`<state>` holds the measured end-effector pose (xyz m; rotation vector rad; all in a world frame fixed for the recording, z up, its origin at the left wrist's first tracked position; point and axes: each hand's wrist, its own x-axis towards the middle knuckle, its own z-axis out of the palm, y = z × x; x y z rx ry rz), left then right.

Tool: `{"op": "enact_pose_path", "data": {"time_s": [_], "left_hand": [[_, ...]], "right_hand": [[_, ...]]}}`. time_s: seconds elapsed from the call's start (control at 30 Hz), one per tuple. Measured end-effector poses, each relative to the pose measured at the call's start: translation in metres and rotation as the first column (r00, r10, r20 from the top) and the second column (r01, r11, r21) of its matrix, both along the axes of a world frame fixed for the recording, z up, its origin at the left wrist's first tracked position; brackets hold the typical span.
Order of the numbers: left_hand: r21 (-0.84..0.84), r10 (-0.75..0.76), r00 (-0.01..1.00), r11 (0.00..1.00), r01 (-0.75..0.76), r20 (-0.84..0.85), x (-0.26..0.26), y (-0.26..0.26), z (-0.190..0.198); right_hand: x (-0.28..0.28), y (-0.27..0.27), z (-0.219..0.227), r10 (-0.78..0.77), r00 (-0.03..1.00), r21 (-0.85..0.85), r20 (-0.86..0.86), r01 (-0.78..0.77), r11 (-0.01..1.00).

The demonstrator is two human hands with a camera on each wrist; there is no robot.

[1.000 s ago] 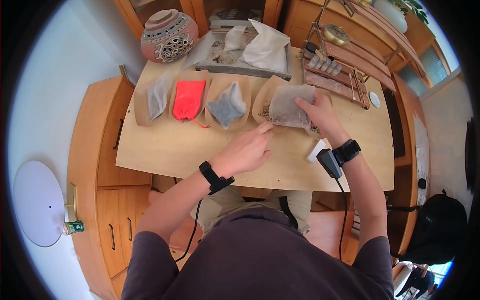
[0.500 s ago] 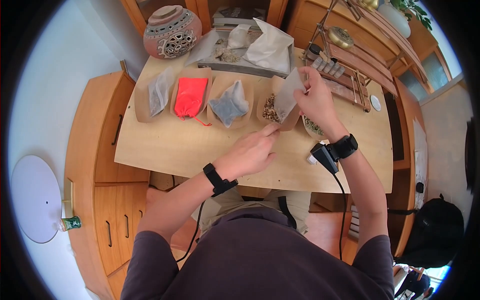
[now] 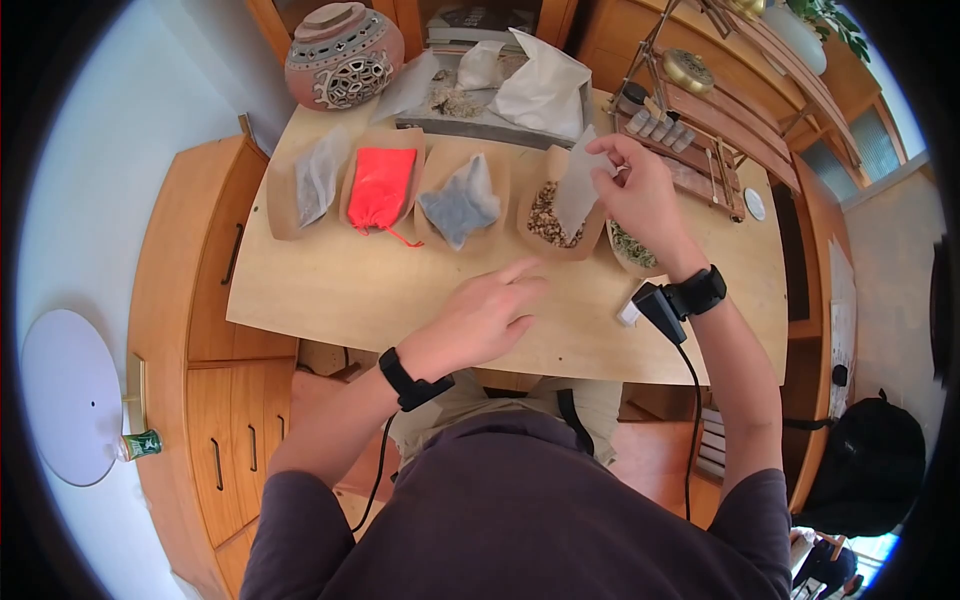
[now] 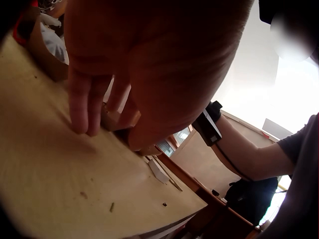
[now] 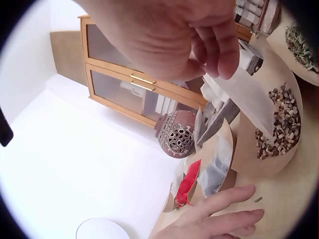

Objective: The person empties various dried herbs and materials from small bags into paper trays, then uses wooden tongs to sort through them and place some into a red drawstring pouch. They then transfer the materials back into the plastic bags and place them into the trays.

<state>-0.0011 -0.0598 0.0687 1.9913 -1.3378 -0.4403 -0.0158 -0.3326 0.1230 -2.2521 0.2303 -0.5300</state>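
Observation:
The right hand (image 3: 640, 195) pinches a translucent white pouch (image 3: 582, 185) by its top. In the right wrist view the pouch (image 5: 249, 97) hangs tilted, its lower end at the brown dried pieces (image 5: 281, 124) in a kraft paper tray (image 5: 244, 154). Just in front of that tray the left hand (image 3: 480, 315) hovers over the table with fingers extended, holding nothing; the left wrist view shows the same hand (image 4: 144, 64) palm side. A neighbouring tray to the right holds green dried herbs (image 3: 632, 248), partly behind the right forearm.
Left of these stand trays with a dark-filled pouch (image 3: 460, 205), a red drawstring bag (image 3: 382, 185) and a clear bag (image 3: 316, 185). Behind are a patterned pot (image 3: 345, 62) and a grey tray (image 3: 450, 130). A wooden rack (image 3: 700, 185) and small white block (image 3: 630, 312) are at right.
The pouch was lifted from lying across the trays to hanging upright, uncovering the brown pieces and green herbs. The left hand has drawn back slightly from the tray's front edge.

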Motion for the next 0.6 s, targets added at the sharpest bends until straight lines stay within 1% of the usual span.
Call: {"op": "enact_pose_path", "data": {"time_s": [0.1,0.17,0.2,0.27,0.37,0.47,0.5,0.57,0.6], "left_hand": [[-0.079,0.012,1.000,0.997,-0.013,-0.002,0.001,0.011,-0.014],[-0.047,0.024,0.999,0.999,-0.026,-0.047,-0.004,0.017,-0.013],[-0.033,0.025,0.998,0.999,-0.027,-0.065,-0.004,0.019,-0.011],[-0.063,0.039,0.994,0.997,-0.046,-0.102,-0.003,0.019,-0.017],[-0.091,0.063,0.987,0.993,-0.077,-0.145,-0.004,0.022,-0.023],[-0.088,0.067,0.982,0.993,-0.084,-0.178,-0.003,0.022,-0.022],[-0.085,0.073,0.979,0.992,-0.090,-0.191,-0.003,0.022,-0.022],[-0.128,0.073,0.981,0.987,-0.097,-0.181,-0.004,0.023,-0.030],[-0.150,0.072,0.982,0.984,-0.098,-0.175,-0.004,0.024,-0.032]], "right_hand": [[-0.002,0.003,-0.002,-0.054,0.997,-0.042,0.046,0.056,0.998],[-0.004,0.006,0.002,-0.071,0.995,-0.082,0.077,0.077,0.994],[-0.006,0.008,0.000,-0.059,0.995,-0.079,0.081,0.066,0.995],[-0.009,0.011,-0.003,-0.036,0.995,-0.079,0.093,0.043,0.996],[-0.010,0.015,0.004,-0.093,0.988,-0.035,0.121,0.098,0.995],[-0.016,0.013,-0.002,-0.033,0.996,-0.120,0.088,0.044,0.992],[-0.017,0.012,0.000,-0.060,0.992,-0.089,0.113,0.070,0.994],[-0.019,0.013,0.002,-0.104,0.983,-0.024,0.150,0.108,0.994],[-0.020,0.013,0.001,-0.105,0.986,-0.025,0.128,0.109,0.994]]}}
